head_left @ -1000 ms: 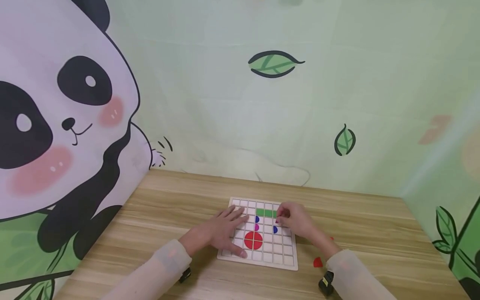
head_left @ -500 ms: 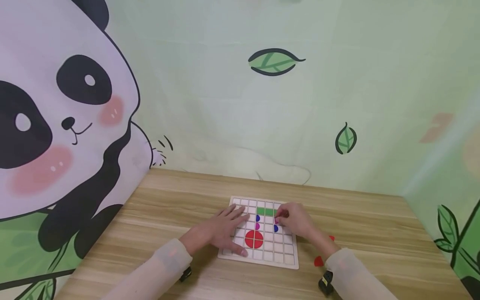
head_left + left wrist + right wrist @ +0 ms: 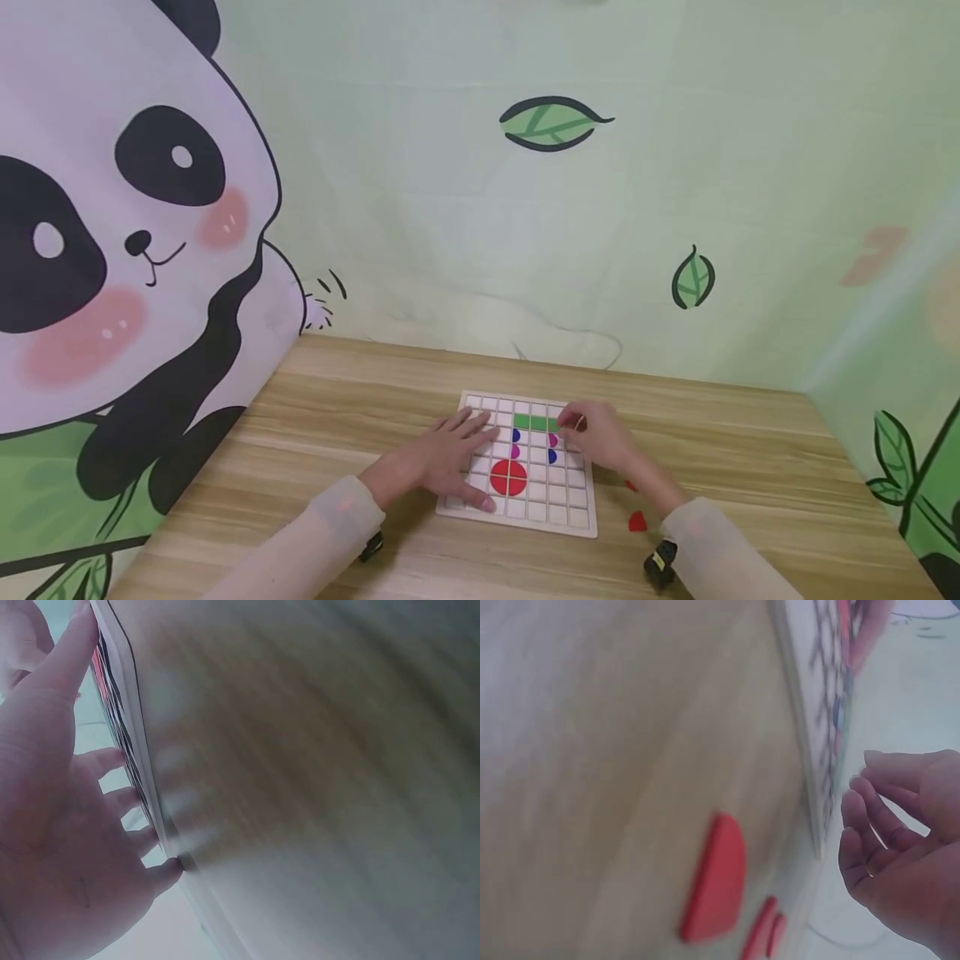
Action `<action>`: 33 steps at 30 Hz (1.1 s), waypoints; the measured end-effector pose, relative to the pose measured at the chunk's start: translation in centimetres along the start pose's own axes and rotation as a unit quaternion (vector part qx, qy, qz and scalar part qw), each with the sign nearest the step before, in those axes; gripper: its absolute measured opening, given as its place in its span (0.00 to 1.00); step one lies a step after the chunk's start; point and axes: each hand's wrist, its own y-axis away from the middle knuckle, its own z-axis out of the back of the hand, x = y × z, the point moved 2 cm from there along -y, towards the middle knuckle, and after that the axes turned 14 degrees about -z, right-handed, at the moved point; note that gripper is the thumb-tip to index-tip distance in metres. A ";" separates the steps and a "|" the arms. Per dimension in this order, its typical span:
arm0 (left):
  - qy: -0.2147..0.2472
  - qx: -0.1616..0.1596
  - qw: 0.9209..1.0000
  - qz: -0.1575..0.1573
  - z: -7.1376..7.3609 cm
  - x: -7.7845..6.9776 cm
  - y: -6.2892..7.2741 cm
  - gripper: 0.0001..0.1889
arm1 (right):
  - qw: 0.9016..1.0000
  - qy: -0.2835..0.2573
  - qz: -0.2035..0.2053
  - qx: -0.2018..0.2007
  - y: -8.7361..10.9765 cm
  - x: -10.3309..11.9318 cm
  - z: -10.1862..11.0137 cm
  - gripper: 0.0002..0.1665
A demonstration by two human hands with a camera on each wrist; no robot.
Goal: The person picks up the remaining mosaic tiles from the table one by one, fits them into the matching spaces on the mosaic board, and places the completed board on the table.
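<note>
A white gridded board [image 3: 540, 518] lies on the table. My left hand [image 3: 453, 460] rests on its left side, fingers spread and straight. Over the right part of the board is my right hand [image 3: 597, 433], its fingers loosely bent with nothing visible between them in the right wrist view. Close by its fingertips sits a magenta half-round piece [image 3: 553, 440], just above a blue half-round piece [image 3: 552, 457]. Further left, another blue piece [image 3: 516, 436] stands over a magenta one [image 3: 515, 451]. A green strip [image 3: 534, 422] spans the upper cells; a red disc [image 3: 508, 477] fills several lower ones.
To the right of the board, a red quarter-round piece [image 3: 637, 522] lies on the wooden table [image 3: 360, 375]. More red pieces [image 3: 759, 930] appear beyond it in the right wrist view. A printed cloth wall [image 3: 420, 208] stands behind the table.
The right hand has set the magenta half-round piece in a cell above the right blue one and let go, drawing back slightly right. The left hand has stayed put.
</note>
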 end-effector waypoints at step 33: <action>-0.001 0.008 1.000 0.006 0.0 0.0 0.1 0.63 | 0.992 0.126 -0.003 0.021 4.0 -6.5 5.3 0.10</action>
